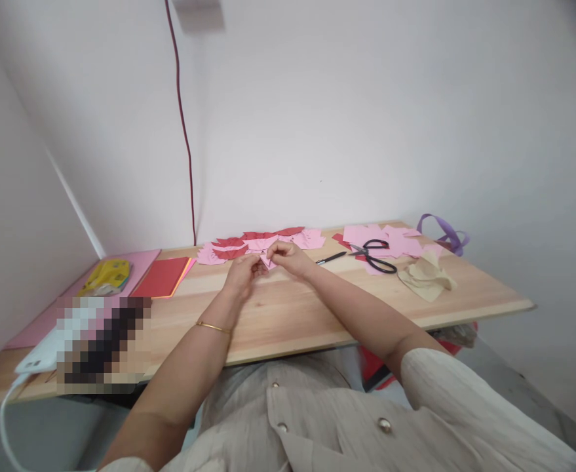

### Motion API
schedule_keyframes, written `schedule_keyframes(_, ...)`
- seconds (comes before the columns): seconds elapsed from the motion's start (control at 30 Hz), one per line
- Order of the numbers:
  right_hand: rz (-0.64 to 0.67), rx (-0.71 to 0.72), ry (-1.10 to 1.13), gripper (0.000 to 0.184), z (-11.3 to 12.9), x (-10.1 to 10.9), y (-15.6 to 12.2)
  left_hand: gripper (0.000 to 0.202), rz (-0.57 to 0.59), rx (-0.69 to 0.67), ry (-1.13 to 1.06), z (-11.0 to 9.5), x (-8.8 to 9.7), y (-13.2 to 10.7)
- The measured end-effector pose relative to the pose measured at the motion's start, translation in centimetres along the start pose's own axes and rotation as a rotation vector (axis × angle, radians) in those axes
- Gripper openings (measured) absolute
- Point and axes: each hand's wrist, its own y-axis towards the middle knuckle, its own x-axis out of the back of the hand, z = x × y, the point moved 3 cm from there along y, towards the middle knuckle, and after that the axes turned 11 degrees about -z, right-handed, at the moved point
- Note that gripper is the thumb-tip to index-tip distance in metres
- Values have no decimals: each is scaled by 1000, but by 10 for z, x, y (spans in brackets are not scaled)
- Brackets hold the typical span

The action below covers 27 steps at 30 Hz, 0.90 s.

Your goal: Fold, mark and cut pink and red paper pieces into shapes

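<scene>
Pinching a small pink paper [268, 261] between them, the left hand [242, 275] and right hand [290, 257] meet mid-table [288, 314] (smooth pale wood), near flat paper cutouts [258, 242], scissors [373, 255] lying right.

A pale beige, finely striped shirt [317, 426] with round metal snap buttons [384, 425] is worn. The sleeves are ended above the elbows. A thin gold bangle [213, 326] is worn on the left wrist
</scene>
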Motion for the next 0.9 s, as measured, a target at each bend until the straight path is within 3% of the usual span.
schedule_keyframes(0.23,58,-49,-5,14,1,-1,-2,24,-82,-26,84,3,3,1)
schedule_keyframes(0.37,21,-133,-37,18,6,4,-2,26,-78,-48,91,2,4,2)
schedule_keyframes(0.53,24,-126,-159,24,13,5,-2,26,-59,-115,151,2,4,2)
schedule_keyframes(0.7,54,-118,-143,20,9,4,-3,28,-39,-224,278,-3,2,-1)
schedule_keyframes(0.9,67,-126,-121,17,9,3,-2,31,-5,-193,272,-3,0,-3)
